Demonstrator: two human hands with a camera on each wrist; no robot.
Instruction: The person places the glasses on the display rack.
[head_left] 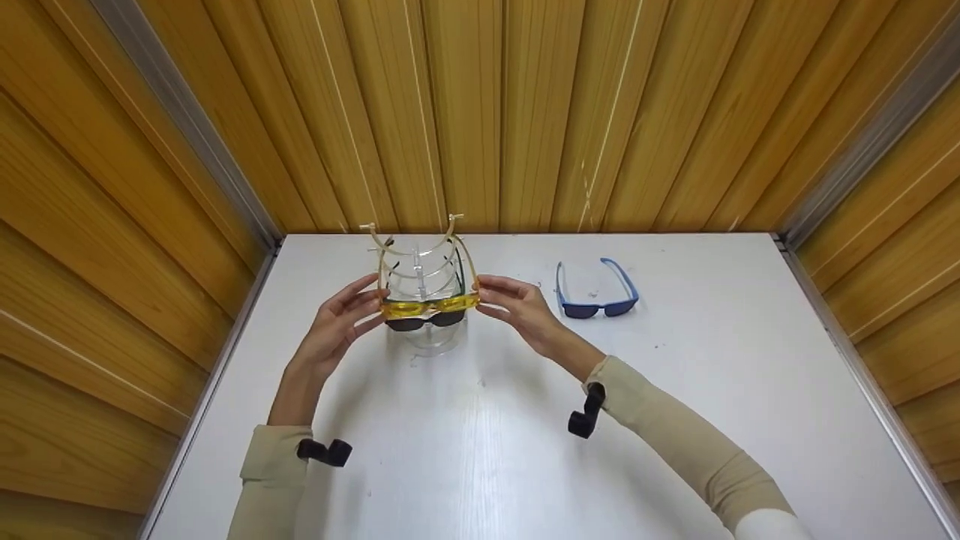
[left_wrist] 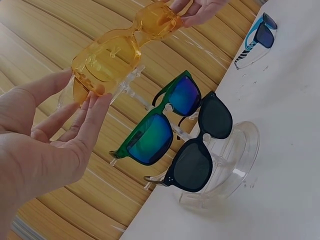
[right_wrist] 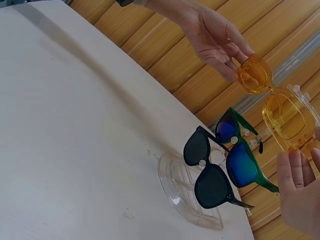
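Both hands hold amber see-through sunglasses in front of a clear display stand. My left hand pinches one end of the frame near the hinge, and my right hand pinches the other end. The temples point back toward the stand's upper arms. Below the amber pair, in the left wrist view, sunglasses with a green frame and mirrored blue-green lenses sit on the stand. Lower still, black sunglasses rest on it, just above its clear curved base.
Blue sunglasses with dark lenses lie on the white table, right of the stand, temples spread toward the back. Wood-patterned panels rise behind the table and at both sides. Metal strips run along the corners.
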